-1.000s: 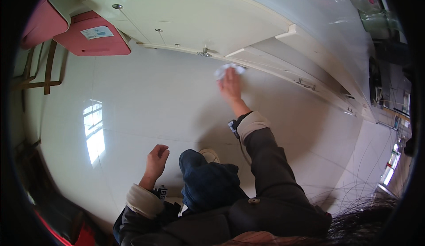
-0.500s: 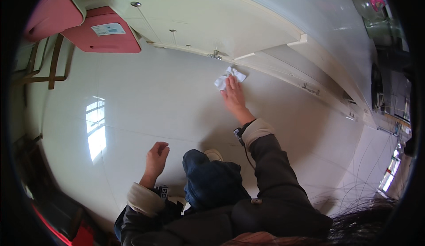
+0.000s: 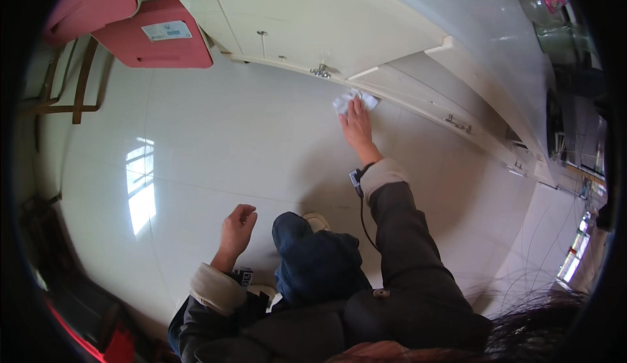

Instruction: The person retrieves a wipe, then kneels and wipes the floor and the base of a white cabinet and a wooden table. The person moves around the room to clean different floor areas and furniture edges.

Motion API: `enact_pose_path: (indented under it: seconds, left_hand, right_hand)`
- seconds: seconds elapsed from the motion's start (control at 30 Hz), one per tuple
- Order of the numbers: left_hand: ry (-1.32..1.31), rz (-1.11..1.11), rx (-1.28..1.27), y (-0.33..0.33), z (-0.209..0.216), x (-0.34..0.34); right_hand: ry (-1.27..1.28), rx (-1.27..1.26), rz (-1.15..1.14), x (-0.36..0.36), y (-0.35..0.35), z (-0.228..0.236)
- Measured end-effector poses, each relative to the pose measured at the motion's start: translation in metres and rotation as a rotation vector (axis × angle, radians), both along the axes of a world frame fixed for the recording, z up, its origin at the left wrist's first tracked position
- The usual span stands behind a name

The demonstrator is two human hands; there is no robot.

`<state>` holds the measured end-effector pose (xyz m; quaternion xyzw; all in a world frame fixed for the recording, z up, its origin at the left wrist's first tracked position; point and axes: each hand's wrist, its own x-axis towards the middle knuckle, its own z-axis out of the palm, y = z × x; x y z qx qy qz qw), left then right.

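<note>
A crumpled white cloth [image 3: 342,104] lies on the floor [image 3: 228,128], close against the foot of the cabinet [image 3: 307,23]. The right hand [image 3: 357,128] rests over it, fingers straight and nearly together; whether they pinch the cloth cannot be told, since they cover its middle. The cabinet's base edge bounds the far side, while bare floor spreads widely to the left and back toward the bent knee [image 3: 317,258]. The left hand [image 3: 237,231] is well apart from the cloth, beside the knee, its fingers loosely curled (whether they meet the thumb is unclear). Farther out, a pink panel [image 3: 155,39] stands at the upper left; strands of hair [image 3: 542,324] blur the lower right, and the dark rim cuts off both sides. Compared with half a second ago, the cloth and right hand sit farther right along the cabinet.
</note>
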<state>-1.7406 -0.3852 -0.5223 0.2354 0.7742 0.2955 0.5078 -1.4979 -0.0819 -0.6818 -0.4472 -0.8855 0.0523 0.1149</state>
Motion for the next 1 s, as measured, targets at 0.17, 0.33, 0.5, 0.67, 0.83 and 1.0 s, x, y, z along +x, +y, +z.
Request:
enact_pose_path:
  seconds: [0.17, 0.33, 0.5, 0.67, 0.83, 1.0]
  left_hand:
    - [0.069, -0.009, 0.043, -0.001, -0.002, -0.002]
    - [0.064, 0.005, 0.051, -0.003, -0.002, 0.0]
    - [0.077, -0.041, 0.031, -0.002, 0.005, 0.0]
    - [0.052, -0.064, -0.07, 0.0, 0.01, 0.002]
    - [0.066, -0.034, -0.016, -0.013, 0.03, -0.006]
    - [0.118, 0.051, -0.081, -0.032, 0.032, -0.027]
  right_hand:
    - [-0.189, -0.258, -0.055, -0.006, 0.01, 0.01]
    - [-0.049, -0.176, -0.035, -0.016, 0.01, 0.009]
    - [-0.222, -0.288, 0.018, -0.02, -0.031, 0.013]
    - [-0.173, -0.21, 0.125, -0.104, 0.017, -0.007]
    - [-0.227, -0.35, -0.003, -0.174, 0.042, 0.0]
    - [-0.221, -0.248, 0.207, -0.236, 0.019, 0.004]
